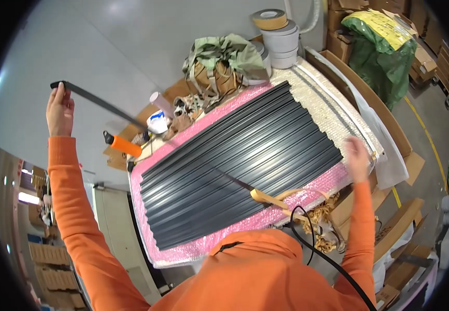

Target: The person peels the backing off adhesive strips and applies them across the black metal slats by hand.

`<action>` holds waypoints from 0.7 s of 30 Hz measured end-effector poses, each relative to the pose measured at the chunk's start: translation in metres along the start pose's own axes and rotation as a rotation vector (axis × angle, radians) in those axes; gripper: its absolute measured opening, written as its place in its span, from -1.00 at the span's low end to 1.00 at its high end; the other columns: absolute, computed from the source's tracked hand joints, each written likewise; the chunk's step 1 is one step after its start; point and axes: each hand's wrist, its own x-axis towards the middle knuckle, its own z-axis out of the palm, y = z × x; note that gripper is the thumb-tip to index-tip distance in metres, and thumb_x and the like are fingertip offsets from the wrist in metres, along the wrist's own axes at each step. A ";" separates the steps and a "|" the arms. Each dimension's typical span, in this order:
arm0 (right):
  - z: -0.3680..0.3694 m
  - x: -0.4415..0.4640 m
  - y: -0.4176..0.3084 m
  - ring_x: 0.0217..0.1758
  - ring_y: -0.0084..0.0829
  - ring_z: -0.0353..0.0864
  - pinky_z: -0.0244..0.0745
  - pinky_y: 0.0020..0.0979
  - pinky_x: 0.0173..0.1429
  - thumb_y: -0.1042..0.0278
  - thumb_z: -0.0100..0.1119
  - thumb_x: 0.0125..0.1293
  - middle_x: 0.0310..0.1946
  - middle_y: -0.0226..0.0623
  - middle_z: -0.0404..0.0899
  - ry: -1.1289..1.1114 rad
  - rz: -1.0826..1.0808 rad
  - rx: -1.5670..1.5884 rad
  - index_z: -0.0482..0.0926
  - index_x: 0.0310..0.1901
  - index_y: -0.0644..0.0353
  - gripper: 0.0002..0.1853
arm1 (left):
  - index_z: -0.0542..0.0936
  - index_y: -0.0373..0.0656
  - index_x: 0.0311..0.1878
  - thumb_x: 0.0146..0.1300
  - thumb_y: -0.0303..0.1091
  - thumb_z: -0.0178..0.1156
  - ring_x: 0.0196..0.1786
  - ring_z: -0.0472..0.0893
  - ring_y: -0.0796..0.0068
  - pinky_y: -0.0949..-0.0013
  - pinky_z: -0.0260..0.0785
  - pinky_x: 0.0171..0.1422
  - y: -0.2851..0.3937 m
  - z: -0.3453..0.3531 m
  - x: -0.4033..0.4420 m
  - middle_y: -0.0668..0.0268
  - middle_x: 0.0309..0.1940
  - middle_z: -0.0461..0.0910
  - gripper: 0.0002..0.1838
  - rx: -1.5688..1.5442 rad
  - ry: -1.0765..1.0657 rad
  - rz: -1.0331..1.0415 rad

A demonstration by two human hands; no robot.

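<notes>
High at the left, my left hand [60, 110] is closed on the end of a long black strip [102, 106]. The strip slants down over a row of dark grey ribbed panels [234, 155] lying side by side. Near their front edge, a tan paper backing [268, 198] curls at what looks like the strip's other end. My right hand [357, 159] is beside the right end of the panels, above the table's edge. Motion blurs its fingers, and I cannot make out anything in it. Pink bubble wrap [203, 250] lies under the panels.
An orange bottle [123, 144], a green and brown bag [224, 65] and stacked tape rolls [280, 44] stand along the back. Crumpled tan strips [323, 220] hang at the front right. A black cable [333, 262] loops near my right arm. Cardboard [395, 228] lies at the right.
</notes>
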 end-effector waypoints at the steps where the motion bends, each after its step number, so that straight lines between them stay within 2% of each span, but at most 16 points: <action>1: 0.028 -0.013 -0.070 0.02 -0.37 0.53 0.42 -0.35 0.10 0.37 0.22 0.14 -0.01 -0.19 0.54 -0.338 0.094 0.142 0.51 0.03 0.19 -0.62 | 0.54 -0.09 -0.15 0.26 -0.41 0.21 -0.22 0.51 0.67 0.61 0.27 -0.25 0.003 -0.002 0.000 0.48 -0.27 0.56 -0.88 -0.012 0.001 -0.002; 2: 0.054 -0.022 -0.094 0.12 -0.30 0.48 0.37 -0.30 0.20 0.37 0.29 0.06 0.05 -0.16 0.50 -0.562 -0.216 0.128 0.49 0.07 0.16 -0.53 | 0.54 -0.09 -0.15 0.25 -0.41 0.21 -0.22 0.51 0.67 0.61 0.27 -0.25 0.005 -0.004 0.000 0.47 -0.27 0.57 -0.88 -0.027 0.001 -0.001; 4: 0.099 -0.039 -0.121 0.31 -0.19 0.29 0.18 -0.24 0.36 0.25 0.40 -0.07 0.20 -0.08 0.36 -1.020 -0.302 0.255 0.30 0.27 0.08 -0.21 | 0.54 -0.09 -0.16 0.25 -0.42 0.21 -0.22 0.52 0.65 0.61 0.28 -0.24 0.011 -0.008 -0.004 0.46 -0.27 0.57 -0.88 -0.016 0.017 0.000; 5: 0.119 -0.044 -0.124 0.33 -0.18 0.27 0.18 -0.25 0.37 0.21 0.42 -0.09 0.22 -0.08 0.34 -1.145 -0.298 0.307 0.22 0.31 0.10 -0.12 | 0.54 -0.09 -0.16 0.25 -0.42 0.21 -0.22 0.52 0.64 0.60 0.29 -0.24 0.014 -0.012 -0.006 0.45 -0.27 0.57 -0.89 -0.010 0.023 0.003; 9: 0.171 -0.070 -0.116 0.35 -0.22 0.25 0.17 -0.26 0.37 0.22 0.42 -0.08 0.21 -0.09 0.35 -1.284 -0.204 0.378 0.18 0.32 0.15 -0.11 | 0.54 -0.09 -0.23 0.23 -0.44 0.23 -0.23 0.53 0.61 0.59 0.32 -0.23 0.020 -0.028 -0.019 0.42 -0.31 0.57 -0.92 -0.023 0.072 -0.010; 11: 0.179 -0.082 -0.120 0.27 -0.20 0.36 0.28 -0.25 0.29 0.20 0.42 -0.06 0.17 -0.10 0.39 -1.242 -0.021 0.438 0.24 0.23 0.23 -0.18 | 0.54 -0.08 -0.24 0.22 -0.43 0.24 -0.25 0.53 0.62 0.59 0.31 -0.24 0.017 -0.041 -0.022 0.43 -0.33 0.57 -0.92 -0.006 0.087 -0.008; 12: 0.178 -0.087 -0.123 0.27 -0.20 0.36 0.28 -0.25 0.29 0.20 0.42 -0.06 0.17 -0.10 0.39 -1.263 -0.026 0.439 0.24 0.23 0.23 -0.18 | 0.54 -0.08 -0.25 0.21 -0.42 0.25 -0.26 0.53 0.62 0.59 0.30 -0.26 0.017 -0.048 -0.023 0.45 -0.35 0.57 -0.91 0.008 0.087 -0.001; 14: 0.169 -0.099 -0.140 0.13 -0.18 0.48 0.38 -0.21 0.17 0.15 0.45 -0.09 0.09 -0.11 0.44 -0.976 -0.141 0.259 0.29 0.14 0.25 -0.23 | 0.55 -0.04 -0.27 0.19 -0.40 0.28 -0.28 0.53 0.65 0.61 0.25 -0.31 0.012 -0.054 -0.030 0.47 -0.38 0.56 -0.90 0.037 0.168 -0.015; 15: 0.168 -0.106 -0.145 -0.13 -0.12 0.59 0.50 -0.22 -0.09 0.25 0.41 -0.05 -0.05 -0.10 0.49 -0.767 -0.400 0.169 0.32 0.04 0.24 -0.37 | 0.55 -0.01 -0.29 0.18 -0.38 0.29 -0.29 0.52 0.67 0.61 0.21 -0.34 0.009 -0.059 -0.032 0.49 -0.40 0.55 -0.90 0.031 0.152 -0.021; 16: 0.172 -0.115 -0.141 -0.13 -0.12 0.59 0.50 -0.22 -0.09 0.25 0.41 -0.05 -0.05 -0.10 0.49 -0.780 -0.410 0.187 0.32 0.04 0.24 -0.37 | 0.54 0.00 -0.31 0.18 -0.38 0.29 -0.31 0.52 0.67 0.61 0.20 -0.34 0.004 -0.067 -0.031 0.51 -0.41 0.55 -0.91 0.026 0.149 -0.026; 18: 0.181 -0.125 -0.128 -0.31 -0.13 0.59 0.51 -0.26 -0.28 0.42 0.32 0.01 -0.17 -0.11 0.51 -0.579 -0.502 -0.023 0.35 -0.03 0.24 -0.53 | 0.54 0.00 -0.32 0.19 -0.37 0.28 -0.32 0.52 0.66 0.60 0.20 -0.34 -0.002 -0.068 -0.038 0.52 -0.43 0.54 -0.92 0.057 0.188 -0.025; 19: 0.180 -0.124 -0.129 -0.31 -0.13 0.59 0.51 -0.26 -0.28 0.42 0.32 0.01 -0.17 -0.11 0.51 -0.586 -0.521 -0.001 0.35 -0.03 0.24 -0.53 | 0.55 0.00 -0.32 0.19 -0.37 0.28 -0.32 0.52 0.65 0.59 0.20 -0.35 -0.005 -0.068 -0.042 0.53 -0.43 0.54 -0.92 0.052 0.180 -0.027; 21: 0.175 -0.117 -0.135 -0.45 -0.12 0.57 0.47 -0.28 -0.41 0.55 0.22 0.05 -0.34 -0.13 0.52 -0.527 -0.590 0.083 0.40 -0.15 0.24 -0.69 | 0.55 -0.01 -0.32 0.19 -0.36 0.28 -0.33 0.52 0.65 0.59 0.20 -0.39 -0.009 -0.073 -0.044 0.53 -0.43 0.53 -0.93 0.063 0.201 -0.033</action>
